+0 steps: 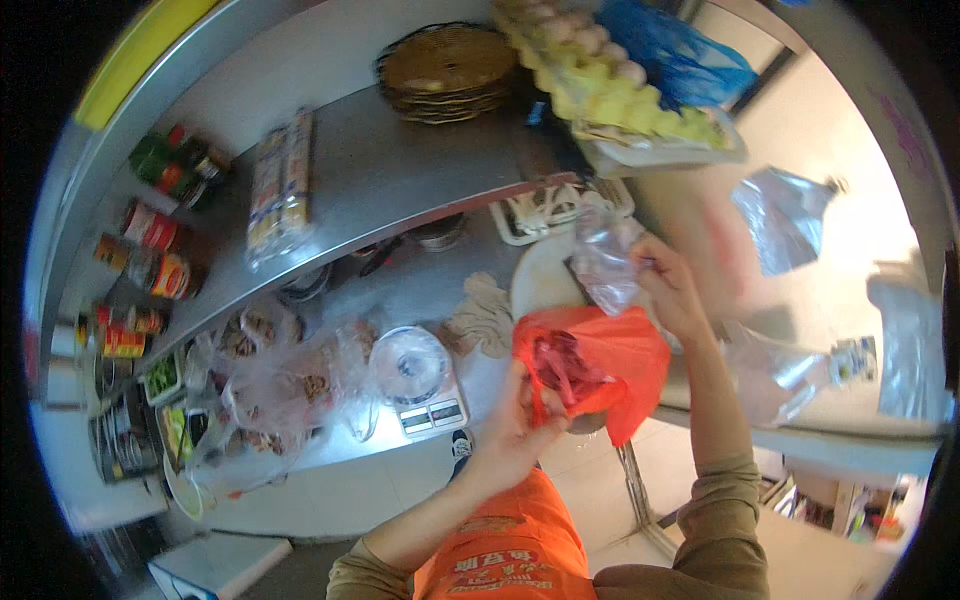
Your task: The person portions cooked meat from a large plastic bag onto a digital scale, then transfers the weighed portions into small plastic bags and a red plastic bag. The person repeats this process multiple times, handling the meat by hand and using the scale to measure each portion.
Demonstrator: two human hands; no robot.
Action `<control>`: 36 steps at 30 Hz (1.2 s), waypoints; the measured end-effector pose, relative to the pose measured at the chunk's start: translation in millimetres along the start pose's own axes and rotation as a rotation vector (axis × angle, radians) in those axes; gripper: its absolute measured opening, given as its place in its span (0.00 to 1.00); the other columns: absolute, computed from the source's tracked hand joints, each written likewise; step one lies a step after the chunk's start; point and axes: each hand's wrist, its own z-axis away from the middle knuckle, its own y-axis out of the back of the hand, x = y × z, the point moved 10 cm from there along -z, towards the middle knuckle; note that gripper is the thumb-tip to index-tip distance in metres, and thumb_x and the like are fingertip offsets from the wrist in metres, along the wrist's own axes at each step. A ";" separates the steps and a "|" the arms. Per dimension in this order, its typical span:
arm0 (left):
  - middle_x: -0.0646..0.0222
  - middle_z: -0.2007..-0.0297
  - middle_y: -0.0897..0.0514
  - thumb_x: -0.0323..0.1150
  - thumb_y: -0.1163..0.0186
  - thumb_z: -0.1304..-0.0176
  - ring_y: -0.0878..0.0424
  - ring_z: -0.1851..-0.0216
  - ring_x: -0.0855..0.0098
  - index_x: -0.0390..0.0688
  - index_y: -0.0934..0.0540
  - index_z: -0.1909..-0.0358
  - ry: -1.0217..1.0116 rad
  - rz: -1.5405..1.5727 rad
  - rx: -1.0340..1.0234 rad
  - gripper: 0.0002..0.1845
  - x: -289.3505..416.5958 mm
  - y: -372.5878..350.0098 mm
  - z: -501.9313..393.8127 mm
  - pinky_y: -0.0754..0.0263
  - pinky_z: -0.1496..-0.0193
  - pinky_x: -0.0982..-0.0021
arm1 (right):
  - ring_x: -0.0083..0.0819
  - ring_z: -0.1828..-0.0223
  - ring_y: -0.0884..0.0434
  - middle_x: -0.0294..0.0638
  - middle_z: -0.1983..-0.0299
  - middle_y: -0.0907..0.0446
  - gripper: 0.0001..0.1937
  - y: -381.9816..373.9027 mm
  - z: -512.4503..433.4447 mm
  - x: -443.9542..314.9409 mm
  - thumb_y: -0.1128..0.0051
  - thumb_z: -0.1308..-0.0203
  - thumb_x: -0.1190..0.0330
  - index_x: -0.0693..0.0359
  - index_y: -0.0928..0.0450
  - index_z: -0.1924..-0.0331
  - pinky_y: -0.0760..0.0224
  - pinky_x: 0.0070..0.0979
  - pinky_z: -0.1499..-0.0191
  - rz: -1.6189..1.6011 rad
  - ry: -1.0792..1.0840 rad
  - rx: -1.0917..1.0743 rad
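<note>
My left hand grips the edge of a red plastic bag, whose mouth gapes towards me. Dark red pieces, perhaps raw meat, show inside the bag. Above it, my right hand pinches a clear plastic bag; blur hides whether anything is inside. Behind both bags lies a round, pale cutting board, partly covered. A kitchen scale stands to the left of the red bag, with a bowl on it that looks lined with clear plastic.
A crumpled cloth lies between scale and board. Several filled clear bags crowd the counter's left. Overhead runs a metal shelf with wicker trays, packaged sticks and jars. Egg trays sit upper right; a white basket is below.
</note>
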 end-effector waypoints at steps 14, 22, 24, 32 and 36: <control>0.72 0.56 0.23 0.13 0.40 0.35 0.22 0.55 0.77 0.45 0.47 0.15 0.036 0.009 0.014 0.48 21.4 -25.2 -24.5 0.19 0.43 0.69 | 0.55 0.40 0.22 0.53 0.46 0.20 0.24 -93.3 147.1 59.9 0.32 0.43 0.71 0.63 0.22 0.41 0.28 0.49 0.37 0.737 0.070 0.155; 0.74 0.58 0.23 0.17 0.36 0.34 0.24 0.57 0.80 0.41 0.42 0.17 0.012 -0.068 -0.030 0.44 42.6 -25.6 -33.3 0.23 0.50 0.75 | 0.61 0.44 0.18 0.57 0.46 0.19 0.22 66.3 234.6 116.5 0.36 0.42 0.77 0.61 0.21 0.42 0.24 0.50 0.43 0.692 -0.347 0.435; 0.75 0.59 0.23 0.17 0.36 0.33 0.23 0.57 0.81 0.40 0.42 0.17 0.050 -0.066 -0.040 0.43 40.6 -32.9 -37.9 0.24 0.50 0.75 | 0.58 0.51 0.14 0.54 0.56 0.15 0.15 73.0 229.8 115.4 0.41 0.40 0.79 0.64 0.19 0.48 0.21 0.48 0.47 0.660 -0.290 0.374; 0.75 0.63 0.22 0.16 0.38 0.33 0.21 0.62 0.79 0.39 0.41 0.18 -0.013 -0.045 0.045 0.42 42.4 -33.3 -53.2 0.22 0.52 0.73 | 0.60 0.58 0.14 0.57 0.63 0.15 0.08 88.6 159.8 68.3 0.40 0.38 0.76 0.64 0.17 0.56 0.20 0.51 0.53 0.807 -0.085 0.260; 0.75 0.64 0.22 0.16 0.38 0.33 0.22 0.62 0.79 0.38 0.38 0.19 -0.045 -0.084 0.022 0.40 54.6 -33.3 -61.7 0.24 0.54 0.74 | 0.51 0.70 0.14 0.52 0.71 0.15 0.06 154.1 139.7 29.5 0.41 0.35 0.74 0.66 0.18 0.58 0.19 0.46 0.63 0.864 -0.193 0.407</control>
